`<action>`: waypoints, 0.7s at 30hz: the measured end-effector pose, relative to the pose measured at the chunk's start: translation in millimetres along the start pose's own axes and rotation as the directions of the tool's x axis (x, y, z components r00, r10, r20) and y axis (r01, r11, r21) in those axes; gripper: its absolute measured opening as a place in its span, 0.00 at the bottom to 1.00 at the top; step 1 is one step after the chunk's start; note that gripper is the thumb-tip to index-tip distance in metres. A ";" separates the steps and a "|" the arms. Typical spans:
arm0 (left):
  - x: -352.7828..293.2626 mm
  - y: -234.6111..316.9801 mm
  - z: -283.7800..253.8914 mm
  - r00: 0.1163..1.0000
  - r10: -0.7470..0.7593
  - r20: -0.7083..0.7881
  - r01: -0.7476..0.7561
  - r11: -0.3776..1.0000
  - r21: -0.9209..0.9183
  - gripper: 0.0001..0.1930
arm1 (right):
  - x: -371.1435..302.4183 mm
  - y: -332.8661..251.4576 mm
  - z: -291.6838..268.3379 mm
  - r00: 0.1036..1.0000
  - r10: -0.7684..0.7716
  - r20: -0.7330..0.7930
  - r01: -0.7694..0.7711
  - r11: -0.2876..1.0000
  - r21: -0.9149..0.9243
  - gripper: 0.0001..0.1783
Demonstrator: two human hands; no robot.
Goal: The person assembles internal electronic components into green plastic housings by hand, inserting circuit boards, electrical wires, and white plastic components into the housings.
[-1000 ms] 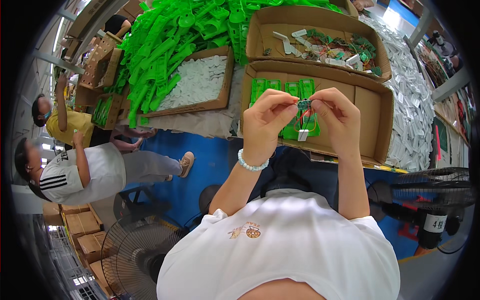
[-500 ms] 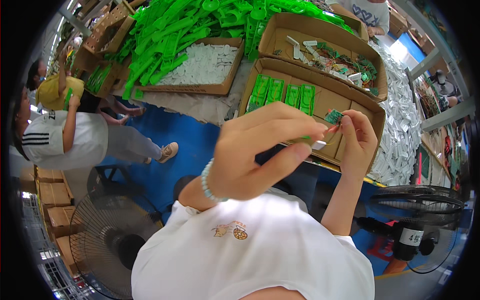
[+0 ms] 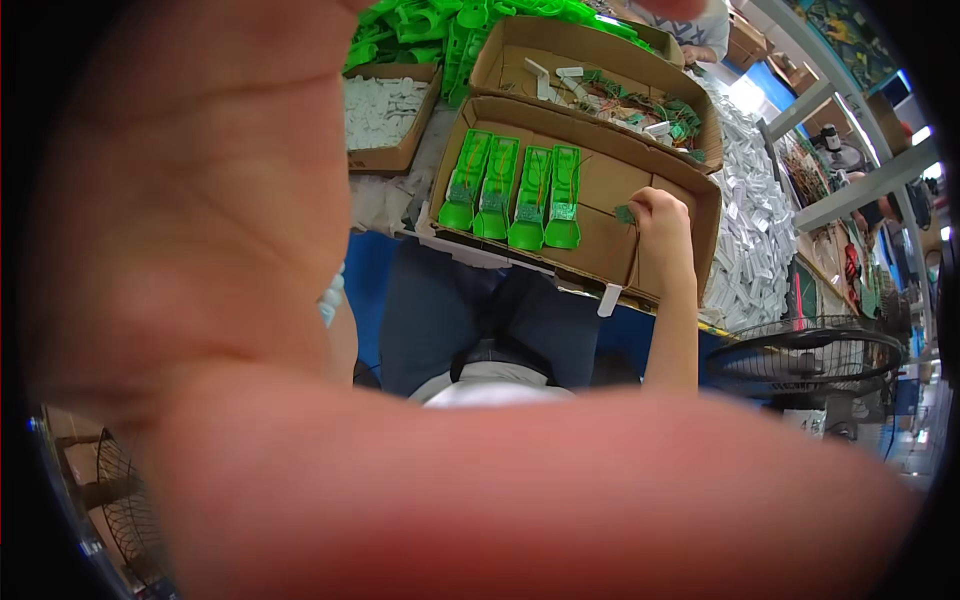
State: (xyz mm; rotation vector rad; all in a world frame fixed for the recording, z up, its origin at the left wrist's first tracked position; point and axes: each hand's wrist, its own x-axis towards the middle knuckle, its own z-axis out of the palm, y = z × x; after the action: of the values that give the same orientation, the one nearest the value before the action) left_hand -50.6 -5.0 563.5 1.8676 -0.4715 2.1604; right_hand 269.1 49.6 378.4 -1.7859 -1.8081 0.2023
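Observation:
My left hand (image 3: 220, 250) is very close to the view and covers its left side and lower part. Its thumb stretches across the bottom, blurred, well apart from the fingers, and nothing shows between them. A pale beaded bracelet (image 3: 331, 296) circles that wrist. My right hand (image 3: 662, 220) pinches a small green circuit board (image 3: 625, 214) over the right part of the near cardboard box (image 3: 600, 255). From the board a thin wire runs down to a white plastic piece (image 3: 610, 300) hanging by the box's front edge. Several green plastic housings (image 3: 528, 195) with boards and wires lie left of this hand.
Behind stands another cardboard box (image 3: 520, 70) holding wired boards and white parts. White plastic pieces (image 3: 750, 220) are heaped on the right. A box of white parts (image 3: 385, 110) and green mouldings (image 3: 410, 35) lie farther left. A black fan (image 3: 805, 350) stands right; someone sits across.
My left hand has left the board's wire and come up close to the view. My right hand has lowered the board over the box, and the view has shifted.

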 end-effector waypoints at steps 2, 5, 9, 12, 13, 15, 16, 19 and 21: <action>-2.4 3.2 -4.5 1.000 0.009 -0.015 -0.009 1.000 -0.003 0.26 | 7.7 10.2 3.0 0.999 0.040 0.005 -0.040 0.998 -0.043 0.08; 5.2 -5.7 -8.7 0.996 0.075 -0.053 -0.076 0.997 -0.011 0.25 | 8.7 14.5 -2.2 0.998 0.035 -0.048 -0.045 0.973 -0.225 0.13; 32.5 -28.3 -26.6 0.973 0.225 -0.051 -0.221 0.973 0.063 0.25 | 13.9 -54.3 -30.5 0.978 -0.187 -0.095 0.168 0.970 -0.174 0.17; 57.2 -39.7 -43.3 0.953 0.301 -0.019 -0.298 0.950 0.096 0.25 | 8.1 -137.7 -70.1 0.899 -0.431 0.078 0.418 0.897 0.143 0.17; 64.0 -43.3 -48.9 0.948 0.317 -0.006 -0.314 0.944 0.104 0.25 | 4.6 -164.6 -82.7 0.840 -0.526 0.132 0.494 0.842 0.217 0.17; 77.0 -50.9 -56.9 0.939 0.342 0.020 -0.342 0.932 0.117 0.25 | 2.5 -212.2 -109.9 0.644 -0.696 0.317 0.557 0.711 0.430 0.19; 82.7 -56.5 -59.3 0.935 0.354 0.034 -0.355 0.927 0.120 0.25 | 1.4 -222.5 -106.9 0.551 -0.801 0.237 0.598 0.576 0.557 0.18; 96.1 -70.7 -67.6 0.923 0.378 0.072 -0.385 0.915 0.124 0.25 | 0.1 -264.6 -107.3 0.315 -0.887 0.338 0.771 0.447 0.454 0.15; 100.6 -79.1 -71.6 0.918 0.387 0.091 -0.396 0.909 0.130 0.25 | 8.4 -285.9 -115.5 0.249 -0.882 0.399 0.789 0.424 0.444 0.16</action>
State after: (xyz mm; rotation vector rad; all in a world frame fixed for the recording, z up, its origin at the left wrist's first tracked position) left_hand -99.8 93.5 660.3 2.0714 -0.7817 2.4498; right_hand 79.9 -1.5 616.6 -0.3558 -2.8523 0.4722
